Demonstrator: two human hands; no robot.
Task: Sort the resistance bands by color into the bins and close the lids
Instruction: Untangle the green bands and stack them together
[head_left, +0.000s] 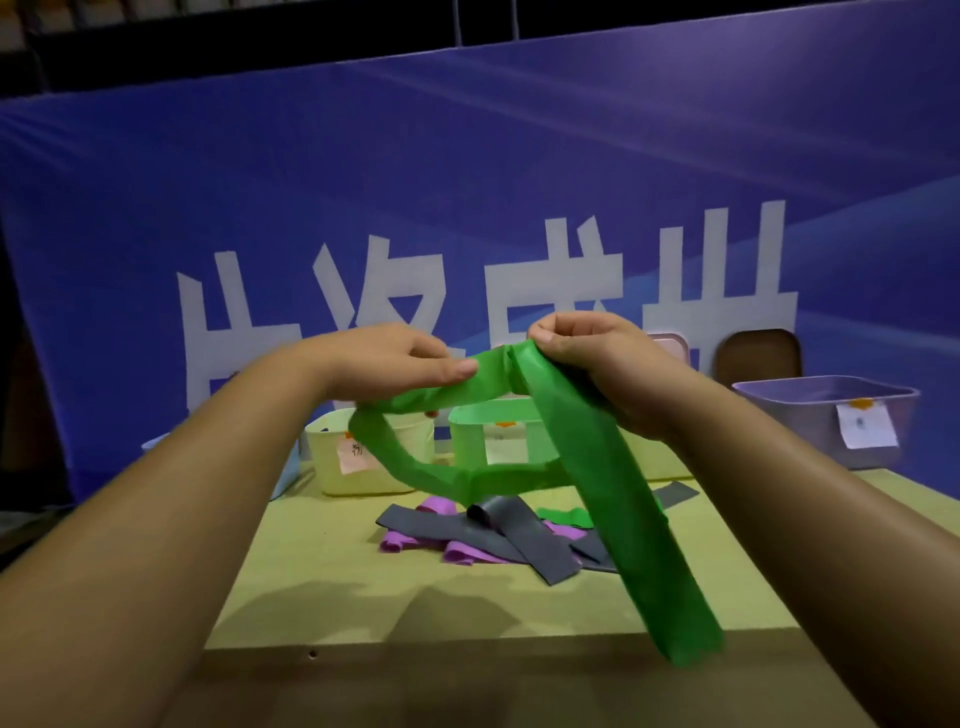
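Both my hands hold a long green resistance band (618, 499) up above the table. My left hand (395, 358) pinches its top part between thumb and fingers. My right hand (597, 358) grips the band just to the right, and one end hangs down toward the table's front edge while a loop sags to the left. Below lies a pile of grey bands (514, 535), purple bands (441, 545) and another green band (566, 517). Behind the pile stand a yellow bin (337, 467), a light green bin (472, 441) and a purple bin (821, 415), all without lids on.
The yellow-green table (332, 587) ends at a front edge near me. A pale blue bin (288, 467) shows partly at the far left behind my forearm. A pink lid (675, 348) and a brown lid (758, 353) lean against the blue banner at the back.
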